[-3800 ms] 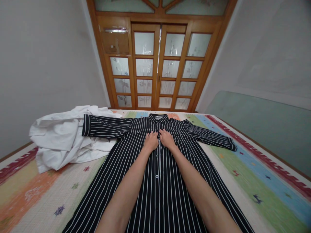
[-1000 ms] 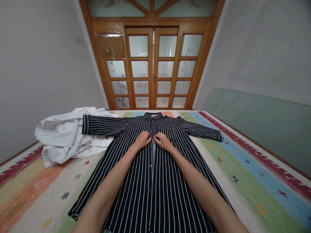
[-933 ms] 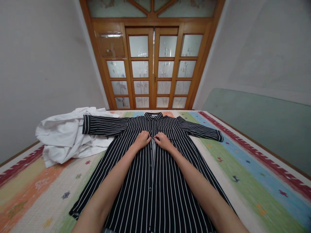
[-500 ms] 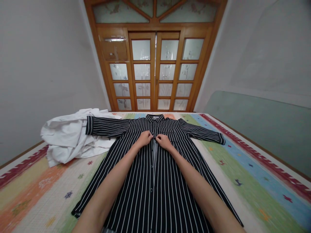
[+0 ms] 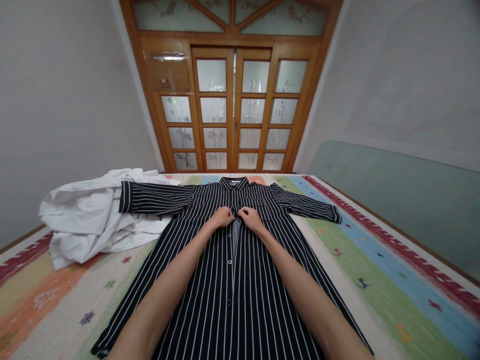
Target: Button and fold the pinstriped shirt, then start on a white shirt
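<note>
A black shirt (image 5: 202,295) with white stripes lies spread out face up, its collar at the far end and its sleeves out to both sides. At chest height, my left hand (image 5: 224,216) pinches one edge of the front opening. Close beside it, my right hand (image 5: 250,218) pinches the opposite edge, with the fingertips of both hands almost meeting. Whether a button is between the fingers cannot be seen. Below the hands the front gapes in a narrow slit, and a few buttons (image 5: 230,261) show along its left edge.
Crumpled white cloth (image 5: 90,215) lies at the left, partly under the striped sleeve. Beneath everything is a colourful patterned cover (image 5: 375,280). A pale green panel (image 5: 393,185) runs along the right wall. Wooden doors with glass panes (image 5: 234,110) stand behind.
Both hands have dropped slightly toward me, still pinching the shirt's edges. The slit below them looks a little wider near the hands. The whole view has shifted slightly.
</note>
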A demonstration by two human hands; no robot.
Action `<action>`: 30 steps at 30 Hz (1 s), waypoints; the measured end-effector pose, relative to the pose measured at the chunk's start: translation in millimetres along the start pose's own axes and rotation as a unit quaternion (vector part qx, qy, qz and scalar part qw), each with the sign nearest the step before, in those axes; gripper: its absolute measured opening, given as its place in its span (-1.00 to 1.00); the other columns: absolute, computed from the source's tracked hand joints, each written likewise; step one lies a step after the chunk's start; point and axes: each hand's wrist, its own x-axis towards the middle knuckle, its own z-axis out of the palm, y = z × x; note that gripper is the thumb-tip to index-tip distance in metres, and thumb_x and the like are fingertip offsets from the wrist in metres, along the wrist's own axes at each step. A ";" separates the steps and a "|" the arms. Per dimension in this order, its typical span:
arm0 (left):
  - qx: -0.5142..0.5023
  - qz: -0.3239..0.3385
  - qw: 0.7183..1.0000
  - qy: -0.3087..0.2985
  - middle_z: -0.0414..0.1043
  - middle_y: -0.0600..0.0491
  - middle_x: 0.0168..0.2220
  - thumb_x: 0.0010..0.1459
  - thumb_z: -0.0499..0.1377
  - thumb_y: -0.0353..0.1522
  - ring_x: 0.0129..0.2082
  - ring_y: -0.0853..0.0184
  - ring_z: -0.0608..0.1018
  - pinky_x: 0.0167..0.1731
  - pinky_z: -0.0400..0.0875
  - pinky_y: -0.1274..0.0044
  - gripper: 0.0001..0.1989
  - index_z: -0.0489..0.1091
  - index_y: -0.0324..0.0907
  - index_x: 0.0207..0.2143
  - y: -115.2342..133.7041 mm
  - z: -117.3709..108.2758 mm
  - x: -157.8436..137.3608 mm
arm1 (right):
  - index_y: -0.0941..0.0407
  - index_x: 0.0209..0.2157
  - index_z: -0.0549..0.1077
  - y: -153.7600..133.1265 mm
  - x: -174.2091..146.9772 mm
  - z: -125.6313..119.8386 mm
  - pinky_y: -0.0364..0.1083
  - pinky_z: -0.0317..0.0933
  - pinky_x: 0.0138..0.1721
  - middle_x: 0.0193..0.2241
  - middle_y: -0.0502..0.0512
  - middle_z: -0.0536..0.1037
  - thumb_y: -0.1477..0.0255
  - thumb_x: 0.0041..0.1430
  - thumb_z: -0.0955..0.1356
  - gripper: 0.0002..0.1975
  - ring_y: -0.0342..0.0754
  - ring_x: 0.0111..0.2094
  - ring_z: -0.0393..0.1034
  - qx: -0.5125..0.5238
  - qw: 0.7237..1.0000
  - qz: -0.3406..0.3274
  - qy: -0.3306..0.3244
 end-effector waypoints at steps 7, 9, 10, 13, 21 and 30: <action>-0.021 0.027 0.999 -0.018 0.47 0.03 -0.56 -0.05 0.13 -0.45 -0.44 0.30 0.50 -0.38 0.27 0.58 -0.85 0.43 -0.21 -0.62 -0.9 0.7 1.4 | 0.15 -0.52 0.48 -0.2 -1.6 -0.4 -0.17 0.18 -0.33 -0.51 0.00 0.51 0.53 0.08 0.29 -0.83 -0.09 -0.41 0.37 0.035 0.999 -0.002 -0.009; -0.041 0.039 0.998 -0.022 0.44 0.06 -0.58 -0.04 0.10 -0.45 -0.48 0.34 0.47 -0.41 0.25 0.59 -0.84 0.41 -0.21 -0.62 -1.2 0.4 0.3 | 0.15 -0.52 0.49 -0.8 -2.1 -0.5 -0.17 0.18 -0.32 -0.51 -0.01 0.51 0.54 0.08 0.29 -0.83 -0.09 -0.41 0.37 0.035 0.999 -0.003 -0.015; -0.052 0.044 0.997 -0.025 0.42 0.08 -0.59 -0.03 0.09 -0.45 -0.49 0.35 0.46 -0.42 0.24 0.60 -0.83 0.41 -0.21 -0.62 -1.6 0.5 -0.5 | 0.15 -0.51 0.49 -1.1 -2.4 -0.4 -0.18 0.18 -0.32 -0.51 -0.01 0.51 0.55 0.08 0.29 -0.83 -0.09 -0.41 0.38 0.036 0.999 -0.004 -0.017; -0.091 0.054 0.994 -0.031 0.39 0.11 -0.62 0.01 0.05 -0.42 -0.54 0.39 0.43 -0.45 0.23 0.61 -0.80 0.39 -0.22 -0.61 -4.2 1.7 -2.9 | 0.15 -0.50 0.50 -1.9 -4.0 0.2 -0.18 0.18 -0.32 -0.50 -0.01 0.52 0.56 0.09 0.30 -0.83 -0.10 -0.41 0.39 0.034 0.999 -0.016 -0.021; -0.177 0.043 0.982 -0.043 0.38 0.14 -0.59 0.07 0.00 -0.33 -0.65 0.45 0.36 -0.57 0.24 0.62 -0.78 0.40 -0.24 -0.45 -15.8 8.1 -3.6 | 0.14 -0.47 0.50 0.9 -4.8 1.5 -0.18 0.17 -0.32 -0.49 -0.01 0.53 0.56 0.14 0.30 -0.83 -0.09 -0.41 0.39 0.017 0.998 -0.032 -0.042; -0.219 0.049 0.974 -0.015 0.40 0.13 -0.54 0.07 0.06 -0.33 -0.63 0.45 0.41 -0.56 0.29 0.62 -0.84 0.38 -0.23 -0.44 -17.3 8.9 -3.5 | 0.14 -0.44 0.51 5.6 -3.7 1.7 -0.17 0.17 -0.30 -0.46 0.01 0.53 0.53 0.17 0.29 -0.82 -0.08 -0.39 0.39 0.019 0.997 -0.033 -0.065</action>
